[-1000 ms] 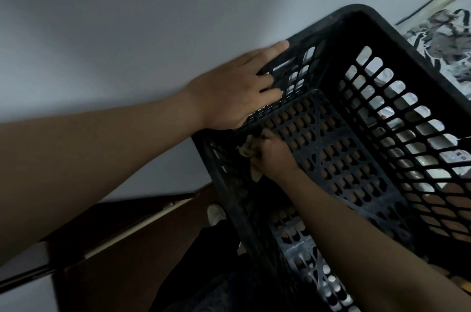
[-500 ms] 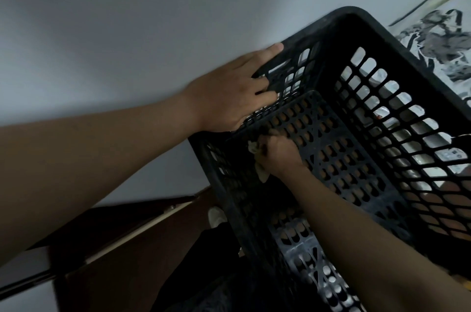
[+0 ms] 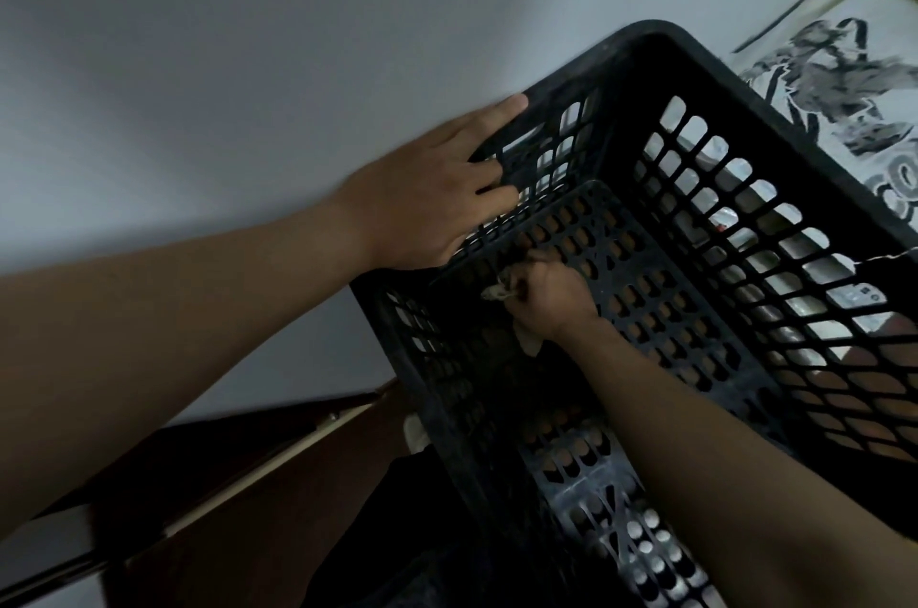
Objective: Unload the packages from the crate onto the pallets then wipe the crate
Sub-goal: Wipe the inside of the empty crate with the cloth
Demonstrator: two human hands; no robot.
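A black perforated plastic crate (image 3: 705, 46) fills the right half of the view, tipped toward me so its inside shows. No packages lie inside it. My left hand (image 3: 427, 195) holds the crate's left rim and wall, its fingers hooked into the lattice holes. Inside the crate, my right hand (image 3: 546, 297) grips a small pale cloth (image 3: 499, 292) against the floor near the left wall. A tail of the cloth hangs below my wrist.
A plain white wall (image 3: 248, 61) stands behind the crate. White printed packaging (image 3: 844, 76) shows beyond the crate's right wall and through its holes. A dark brown wooden surface with a pale strip (image 3: 258, 473) lies at lower left.
My right hand with the cloth has slid a little along the crate floor near the left wall. The left hand keeps its hold on the rim.
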